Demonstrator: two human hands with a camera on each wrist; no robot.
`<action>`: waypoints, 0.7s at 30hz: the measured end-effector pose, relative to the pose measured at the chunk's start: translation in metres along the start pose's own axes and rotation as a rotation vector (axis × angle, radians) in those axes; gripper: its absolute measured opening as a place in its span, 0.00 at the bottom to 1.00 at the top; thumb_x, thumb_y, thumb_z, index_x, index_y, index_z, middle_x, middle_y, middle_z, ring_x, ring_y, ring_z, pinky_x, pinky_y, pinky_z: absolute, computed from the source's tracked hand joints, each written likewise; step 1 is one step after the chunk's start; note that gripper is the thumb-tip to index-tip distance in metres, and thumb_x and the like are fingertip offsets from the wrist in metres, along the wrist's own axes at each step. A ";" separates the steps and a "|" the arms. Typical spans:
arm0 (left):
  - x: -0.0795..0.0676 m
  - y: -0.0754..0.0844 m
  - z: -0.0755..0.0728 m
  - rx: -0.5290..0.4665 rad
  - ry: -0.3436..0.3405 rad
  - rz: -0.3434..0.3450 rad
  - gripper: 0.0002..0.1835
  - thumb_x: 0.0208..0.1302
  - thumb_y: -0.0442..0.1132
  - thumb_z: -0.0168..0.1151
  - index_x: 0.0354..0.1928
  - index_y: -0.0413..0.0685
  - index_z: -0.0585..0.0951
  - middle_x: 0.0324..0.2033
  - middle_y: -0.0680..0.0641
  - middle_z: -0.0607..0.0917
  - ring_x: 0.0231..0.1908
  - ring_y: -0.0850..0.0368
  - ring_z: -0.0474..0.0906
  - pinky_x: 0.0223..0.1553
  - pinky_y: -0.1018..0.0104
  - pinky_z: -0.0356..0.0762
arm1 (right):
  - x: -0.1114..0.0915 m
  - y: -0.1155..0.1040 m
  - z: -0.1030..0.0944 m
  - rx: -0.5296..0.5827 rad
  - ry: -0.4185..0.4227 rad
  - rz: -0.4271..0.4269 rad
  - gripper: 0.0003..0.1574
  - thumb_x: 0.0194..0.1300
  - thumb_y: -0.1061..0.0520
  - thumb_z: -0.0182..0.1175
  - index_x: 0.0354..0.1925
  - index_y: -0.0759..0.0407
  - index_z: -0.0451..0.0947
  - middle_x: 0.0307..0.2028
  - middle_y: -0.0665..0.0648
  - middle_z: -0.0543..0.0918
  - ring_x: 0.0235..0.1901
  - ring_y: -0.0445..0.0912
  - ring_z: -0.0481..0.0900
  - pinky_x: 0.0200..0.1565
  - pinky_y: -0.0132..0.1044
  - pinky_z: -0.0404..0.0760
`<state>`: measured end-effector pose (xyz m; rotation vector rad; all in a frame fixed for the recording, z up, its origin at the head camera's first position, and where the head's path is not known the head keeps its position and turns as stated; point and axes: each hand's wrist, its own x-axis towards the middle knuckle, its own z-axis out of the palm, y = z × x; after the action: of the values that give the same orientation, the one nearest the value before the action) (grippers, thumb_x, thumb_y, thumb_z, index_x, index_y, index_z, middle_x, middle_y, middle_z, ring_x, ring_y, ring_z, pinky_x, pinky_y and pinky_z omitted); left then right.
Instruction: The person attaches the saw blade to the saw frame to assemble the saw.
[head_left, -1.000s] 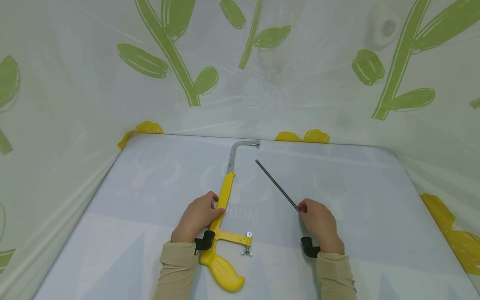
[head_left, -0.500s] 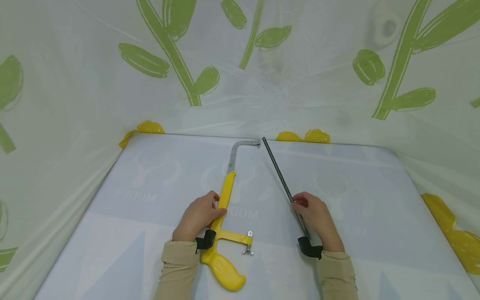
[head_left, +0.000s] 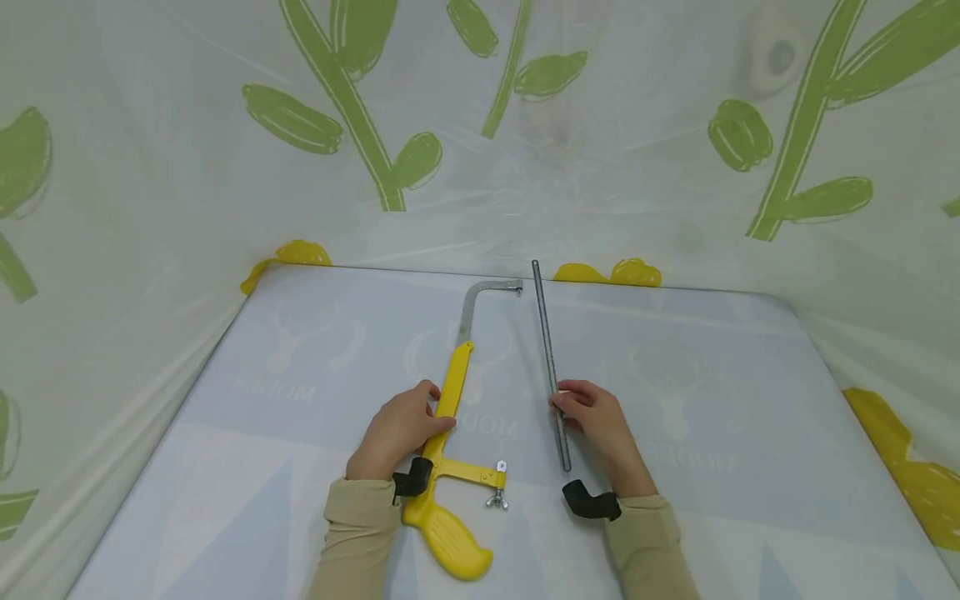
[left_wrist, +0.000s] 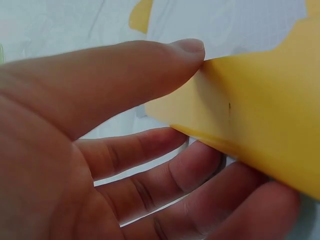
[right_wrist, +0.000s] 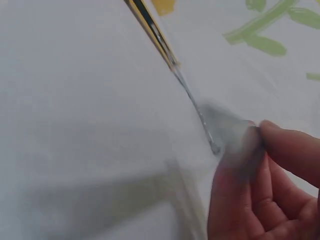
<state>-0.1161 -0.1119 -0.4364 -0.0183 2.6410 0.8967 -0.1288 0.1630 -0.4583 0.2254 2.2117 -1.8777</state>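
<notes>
A yellow hacksaw frame [head_left: 452, 375] with a grey metal front arm lies on the table, its handle [head_left: 457, 542] toward me and no blade between its ends. My left hand [head_left: 393, 429] holds the yellow bar; in the left wrist view the thumb presses one side of the frame [left_wrist: 265, 105] and curled fingertips touch its lower edge. To the right, my right hand [head_left: 596, 421] pinches a long thin grey hacksaw blade [head_left: 545, 333] between thumb and fingers, nearly parallel to the frame. In the right wrist view the blade [right_wrist: 225, 127] is blurred.
A wing nut [head_left: 496, 498] sits on the frame's short yellow arm. Behind the table [head_left: 750, 375] hangs a pale curtain [head_left: 600, 183] with green leaf prints and yellow shapes. Black wrist mounts [head_left: 590, 500] sit at both sleeves.
My right hand has moved left toward the frame, and the blade has swung from a slant to nearly upright in the head view. The left hand and frame have stayed put.
</notes>
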 end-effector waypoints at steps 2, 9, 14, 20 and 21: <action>0.000 0.000 0.000 0.007 0.004 0.000 0.24 0.51 0.49 0.65 0.48 0.47 0.70 0.25 0.51 0.73 0.18 0.57 0.68 0.22 0.67 0.66 | 0.001 0.001 0.004 0.042 0.012 0.004 0.19 0.59 0.57 0.59 0.48 0.63 0.72 0.37 0.60 0.81 0.35 0.46 0.79 0.37 0.35 0.75; 0.000 0.000 0.000 0.031 0.014 0.008 0.25 0.51 0.50 0.65 0.48 0.47 0.71 0.25 0.51 0.73 0.21 0.57 0.67 0.24 0.67 0.65 | 0.004 0.008 0.014 0.103 0.063 0.011 0.21 0.57 0.55 0.60 0.49 0.61 0.73 0.37 0.56 0.82 0.35 0.43 0.80 0.37 0.32 0.74; 0.000 0.000 0.000 0.036 0.013 0.013 0.25 0.51 0.50 0.64 0.48 0.47 0.71 0.25 0.51 0.72 0.22 0.57 0.67 0.24 0.66 0.64 | 0.005 0.012 0.019 0.120 0.068 0.024 0.21 0.57 0.56 0.61 0.48 0.62 0.74 0.37 0.58 0.81 0.36 0.45 0.80 0.39 0.31 0.75; -0.001 0.000 -0.001 0.043 0.019 0.017 0.25 0.51 0.52 0.64 0.48 0.48 0.72 0.25 0.52 0.72 0.23 0.57 0.67 0.25 0.66 0.64 | 0.004 0.008 0.023 0.091 0.070 0.046 0.18 0.57 0.56 0.60 0.47 0.60 0.75 0.38 0.58 0.81 0.37 0.46 0.80 0.39 0.32 0.76; -0.001 0.001 -0.001 0.043 0.021 0.019 0.25 0.51 0.52 0.64 0.48 0.48 0.72 0.25 0.52 0.72 0.23 0.57 0.67 0.25 0.66 0.64 | 0.004 0.008 0.023 0.087 0.072 0.048 0.18 0.57 0.56 0.60 0.47 0.60 0.75 0.38 0.58 0.81 0.37 0.46 0.80 0.39 0.32 0.76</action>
<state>-0.1160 -0.1122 -0.4349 0.0083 2.6831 0.8506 -0.1292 0.1414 -0.4704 0.3632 2.1516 -1.9720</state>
